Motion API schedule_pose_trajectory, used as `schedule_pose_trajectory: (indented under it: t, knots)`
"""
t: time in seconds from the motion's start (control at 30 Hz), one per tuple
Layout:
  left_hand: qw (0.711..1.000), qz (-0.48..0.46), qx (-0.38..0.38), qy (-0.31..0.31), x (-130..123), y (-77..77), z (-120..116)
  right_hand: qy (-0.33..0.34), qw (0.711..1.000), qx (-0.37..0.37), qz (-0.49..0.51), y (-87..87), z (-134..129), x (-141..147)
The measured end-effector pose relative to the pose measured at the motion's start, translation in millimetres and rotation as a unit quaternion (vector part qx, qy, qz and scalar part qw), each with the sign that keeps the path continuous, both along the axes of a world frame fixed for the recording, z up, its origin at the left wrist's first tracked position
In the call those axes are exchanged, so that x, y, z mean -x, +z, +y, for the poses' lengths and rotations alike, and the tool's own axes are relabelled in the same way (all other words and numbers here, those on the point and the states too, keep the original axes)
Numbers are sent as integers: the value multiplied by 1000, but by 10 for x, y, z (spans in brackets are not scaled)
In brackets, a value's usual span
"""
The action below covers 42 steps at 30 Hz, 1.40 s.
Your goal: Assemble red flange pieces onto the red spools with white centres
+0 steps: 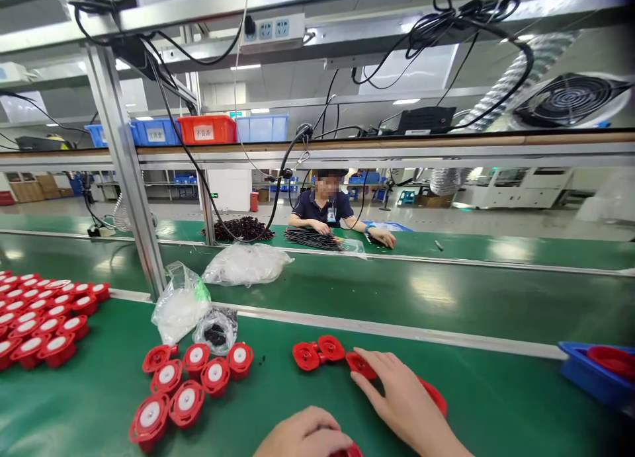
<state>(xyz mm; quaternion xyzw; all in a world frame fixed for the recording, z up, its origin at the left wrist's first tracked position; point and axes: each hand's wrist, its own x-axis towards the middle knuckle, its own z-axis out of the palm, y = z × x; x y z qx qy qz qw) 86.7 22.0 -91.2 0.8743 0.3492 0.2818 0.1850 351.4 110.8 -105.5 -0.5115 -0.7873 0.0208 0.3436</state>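
At the bottom edge my left hand [305, 436] has its fingers curled over a red round plastic housing [353, 451], which is mostly hidden and cut off by the frame. My right hand [397, 394] reaches over the green bench, thumb and forefinger on either side of a red housing [359, 364]. Another red housing [435, 397] shows partly behind that hand. Just left of its fingertips lie two red housings [317, 353] with their hollow sides up. Further left is a small group of red housings with white discs [186, 399].
Many red housings [30, 325] fill the left side. Plastic bags [179, 305] stand by a metal post [126, 159]. A blue bin [592, 377] holding red parts is at right. Across the bench a co-worker [325, 202] handles dark wires. Cables hang from the shelf above.
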Motion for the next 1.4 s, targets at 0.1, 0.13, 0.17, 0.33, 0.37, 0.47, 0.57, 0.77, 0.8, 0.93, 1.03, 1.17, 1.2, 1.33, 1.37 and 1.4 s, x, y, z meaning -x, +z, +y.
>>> schedule_pose_trajectory:
  t: [0.1,0.13,0.17,0.33,0.37,0.47,0.57,0.77,0.8,0.93,1.03,1.17,1.2,1.33,1.37,1.4]
  knots:
    - [996,65,-67,-4,59,115,-56,-9,1000,-9,-6,41,-19,23]
    - [992,81,-100,16,120,169,-66,-10,1000,-9,-15,54,-23,28]
    - [984,95,-133,66,197,222,-67,-8,1000,-4,-29,68,-27,32]
    - [836,257,-205,440,575,347,26,45,996,46,-69,149,-97,45]
    - [812,297,-198,461,610,347,39,49,995,48,-69,165,-121,52]
    - [784,370,-194,459,593,314,17,46,998,39,-36,205,-205,97]
    - [809,359,-180,429,448,197,-47,45,993,61,87,236,-292,186]
    - [972,159,-61,163,185,-139,-29,101,817,283,492,196,-377,412]
    - [984,123,-34,125,166,-158,-18,115,772,314,540,175,-380,442]
    - [993,-13,62,104,134,-138,-7,109,662,354,651,127,-406,521]
    - [980,-80,117,136,121,-94,-21,98,653,377,650,148,-434,533]
    - [956,-148,188,168,101,-42,-22,120,617,407,662,176,-437,512]
    - [947,-185,217,149,97,-32,-15,128,599,416,672,174,-428,504]
    - [868,-360,341,38,83,-27,35,121,610,393,677,138,-373,470]
    - [844,-392,364,28,79,-29,48,112,624,379,674,129,-361,464]
    - [823,-420,382,26,74,-28,59,104,634,371,671,124,-351,459]
